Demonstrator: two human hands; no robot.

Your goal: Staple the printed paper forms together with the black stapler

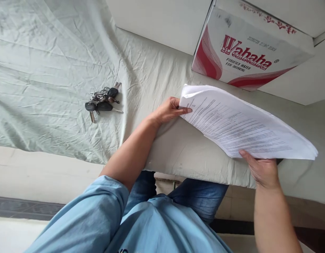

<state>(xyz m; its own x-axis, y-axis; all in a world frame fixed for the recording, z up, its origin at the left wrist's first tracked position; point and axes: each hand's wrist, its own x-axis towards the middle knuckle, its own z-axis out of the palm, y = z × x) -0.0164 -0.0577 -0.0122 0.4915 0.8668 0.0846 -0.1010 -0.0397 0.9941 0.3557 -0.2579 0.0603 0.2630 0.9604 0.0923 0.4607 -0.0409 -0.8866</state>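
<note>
A thick stack of printed paper sheets (238, 123) is held up above the covered table, bowed and tilted. My left hand (173, 109) grips its left end, thumb on top of the printed page and fingers mostly hidden beneath. At the near right edge, my right hand (262, 168) clasps the stack too, thumb on the page and the other fingers out of sight underneath. Lines of small text cover the top sheet, too small to read. To the left of my left hand, a bunch of keys (104, 100) with black heads lies on the cloth.
A pale green wrinkled cloth (46, 70) covers the table. Behind the papers stands a white and red Wahaha water carton (246, 49), close to their far edge. White panels (162, 21) border the back. The table's front edge runs just before my body.
</note>
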